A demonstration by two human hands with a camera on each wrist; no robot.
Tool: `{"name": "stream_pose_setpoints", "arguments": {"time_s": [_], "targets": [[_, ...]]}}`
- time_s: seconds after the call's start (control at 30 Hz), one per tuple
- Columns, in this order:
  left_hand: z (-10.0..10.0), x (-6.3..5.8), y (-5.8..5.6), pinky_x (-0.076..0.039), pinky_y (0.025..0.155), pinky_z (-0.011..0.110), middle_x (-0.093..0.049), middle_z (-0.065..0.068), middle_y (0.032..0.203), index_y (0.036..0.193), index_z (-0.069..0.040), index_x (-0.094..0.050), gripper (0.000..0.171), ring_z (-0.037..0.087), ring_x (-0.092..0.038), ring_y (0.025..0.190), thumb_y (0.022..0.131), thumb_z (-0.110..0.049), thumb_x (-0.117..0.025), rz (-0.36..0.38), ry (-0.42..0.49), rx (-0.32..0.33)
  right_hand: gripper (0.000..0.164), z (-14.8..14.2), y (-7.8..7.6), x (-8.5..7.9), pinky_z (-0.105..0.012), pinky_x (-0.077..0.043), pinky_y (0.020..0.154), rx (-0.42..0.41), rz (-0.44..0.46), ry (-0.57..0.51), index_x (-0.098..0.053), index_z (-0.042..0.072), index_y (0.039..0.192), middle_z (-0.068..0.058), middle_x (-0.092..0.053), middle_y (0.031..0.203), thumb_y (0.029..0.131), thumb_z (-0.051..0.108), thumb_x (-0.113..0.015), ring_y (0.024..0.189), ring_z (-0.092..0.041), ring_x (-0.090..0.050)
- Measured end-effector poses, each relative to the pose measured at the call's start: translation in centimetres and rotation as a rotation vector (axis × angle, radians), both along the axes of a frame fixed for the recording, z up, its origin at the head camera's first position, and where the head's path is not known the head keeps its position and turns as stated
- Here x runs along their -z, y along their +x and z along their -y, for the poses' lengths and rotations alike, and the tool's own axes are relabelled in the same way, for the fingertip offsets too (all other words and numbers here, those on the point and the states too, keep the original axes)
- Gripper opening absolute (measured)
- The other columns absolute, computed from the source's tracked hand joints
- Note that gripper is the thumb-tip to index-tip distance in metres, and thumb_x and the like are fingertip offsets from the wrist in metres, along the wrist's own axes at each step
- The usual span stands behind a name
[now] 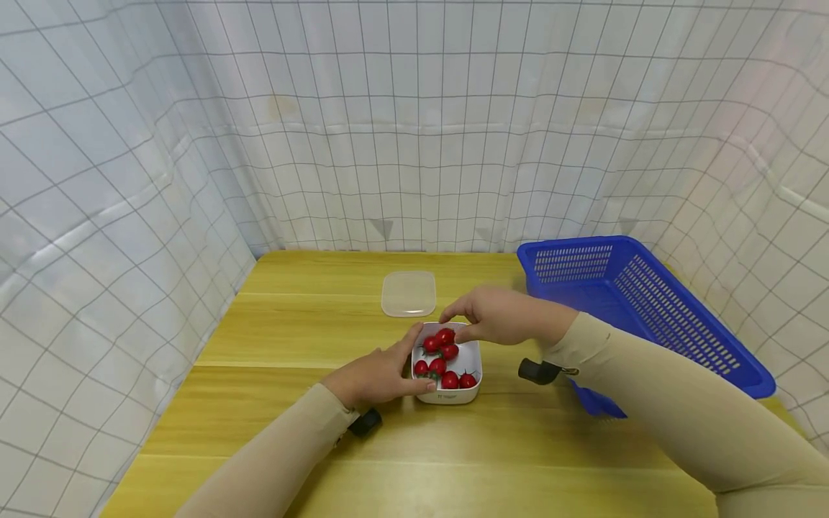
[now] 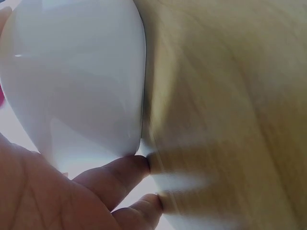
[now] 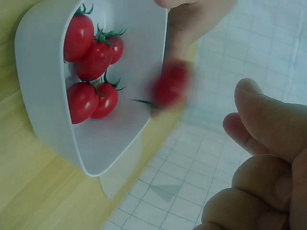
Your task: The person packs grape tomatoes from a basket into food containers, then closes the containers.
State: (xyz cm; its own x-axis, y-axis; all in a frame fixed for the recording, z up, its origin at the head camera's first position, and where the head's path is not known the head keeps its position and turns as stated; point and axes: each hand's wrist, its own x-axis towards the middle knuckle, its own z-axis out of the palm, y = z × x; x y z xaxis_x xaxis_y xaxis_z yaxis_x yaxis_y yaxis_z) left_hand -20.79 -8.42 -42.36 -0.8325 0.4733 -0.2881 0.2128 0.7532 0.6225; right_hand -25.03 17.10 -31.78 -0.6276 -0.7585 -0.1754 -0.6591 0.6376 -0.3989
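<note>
A small white square container [image 1: 469, 360] holds several cherry tomatoes [image 1: 437, 367] with green stems. My left hand [image 1: 382, 374] grips its left side, thumb at the front edge and fingers toward the back rim. The left wrist view shows the container's smooth wall [image 2: 81, 72] with two fingertips [image 2: 139, 165] beside it. Over the back right corner is my right hand [image 1: 499, 314], thumb and index finger apart. One blurred cherry tomato [image 3: 171, 85] is in the air by the rim in the right wrist view, separate from the right hand's fingertips [image 3: 249, 88].
Behind the container, a translucent flat lid [image 1: 409, 293] lies on the wooden table [image 1: 291, 331]. A blue plastic basket [image 1: 696, 309] with slotted sides stands at the right, partly covered by my right sleeve. White grid-patterned curtains [image 1: 414, 144] enclose the back and sides.
</note>
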Motion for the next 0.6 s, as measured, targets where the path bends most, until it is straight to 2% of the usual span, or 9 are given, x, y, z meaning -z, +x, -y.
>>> {"name": "stream_pose_setpoints", "arguments": {"time_s": [0.1,0.2,0.37,0.43,0.53,0.6], "targets": [[0.0,0.1,0.0,-0.022,0.126,0.069,-0.022,0.002,0.176,0.171,-0.032,0.000,0.113,0.049,-0.036,0.153,0.090,-0.070,-0.068,-0.005,0.001,0.005,0.039,-0.6,0.0,-0.1,-0.024,-0.041,0.058,0.041,0.024,-0.023,-0.069,0.015,0.140,0.010,-0.046,0.061,0.102,0.027,-0.071,0.056,-0.006,-0.044],[0.0,0.2,0.0,-0.023,0.125,0.070,-0.022,0.002,0.176,0.171,-0.032,0.000,0.112,0.050,-0.035,0.153,0.091,-0.070,-0.068,-0.015,0.000,0.010,0.038,-2.3,-0.3,-0.8,-0.028,-0.047,0.063,0.133,0.023,-0.069,-0.068,0.019,0.140,0.011,-0.056,0.066,0.104,0.029,-0.069,0.058,-0.007,-0.050],[-0.1,0.2,0.0,-0.022,0.127,0.068,-0.019,0.002,0.177,0.171,-0.034,0.001,0.112,0.048,-0.032,0.155,0.091,-0.070,-0.069,-0.022,0.008,0.014,0.034,-7.1,-1.3,-1.9,-0.028,-0.041,0.056,0.319,-0.024,-0.130,-0.070,0.019,0.138,0.010,-0.044,0.057,0.105,0.026,-0.066,0.051,-0.010,-0.040],[-0.1,0.1,0.1,-0.024,0.127,0.068,-0.020,0.002,0.177,0.170,-0.036,0.001,0.112,0.048,-0.032,0.155,0.090,-0.069,-0.069,-0.020,0.010,0.011,0.034,-9.4,-1.8,-1.9,-0.029,-0.037,0.054,0.383,-0.043,-0.134,-0.070,0.019,0.138,0.009,-0.037,0.054,0.105,0.026,-0.066,0.049,-0.010,-0.035],[-0.2,0.0,0.1,-0.028,0.124,0.069,-0.025,0.002,0.175,0.170,-0.040,0.002,0.112,0.050,-0.034,0.154,0.090,-0.069,-0.070,-0.008,0.011,-0.005,0.035,-12.7,-2.7,-1.0,-0.031,-0.038,0.056,0.455,-0.063,-0.129,-0.071,0.017,0.138,0.007,-0.042,0.056,0.105,0.028,-0.066,0.052,-0.011,-0.037],[-0.3,0.1,0.1,-0.029,0.123,0.069,-0.026,0.003,0.175,0.169,-0.041,0.002,0.112,0.050,-0.034,0.154,0.089,-0.069,-0.071,-0.002,0.013,-0.009,0.035,-14.6,-3.3,-0.1,-0.033,-0.039,0.057,0.486,-0.070,-0.124,-0.071,0.015,0.137,0.007,-0.041,0.055,0.105,0.028,-0.066,0.051,-0.011,-0.037]]}}
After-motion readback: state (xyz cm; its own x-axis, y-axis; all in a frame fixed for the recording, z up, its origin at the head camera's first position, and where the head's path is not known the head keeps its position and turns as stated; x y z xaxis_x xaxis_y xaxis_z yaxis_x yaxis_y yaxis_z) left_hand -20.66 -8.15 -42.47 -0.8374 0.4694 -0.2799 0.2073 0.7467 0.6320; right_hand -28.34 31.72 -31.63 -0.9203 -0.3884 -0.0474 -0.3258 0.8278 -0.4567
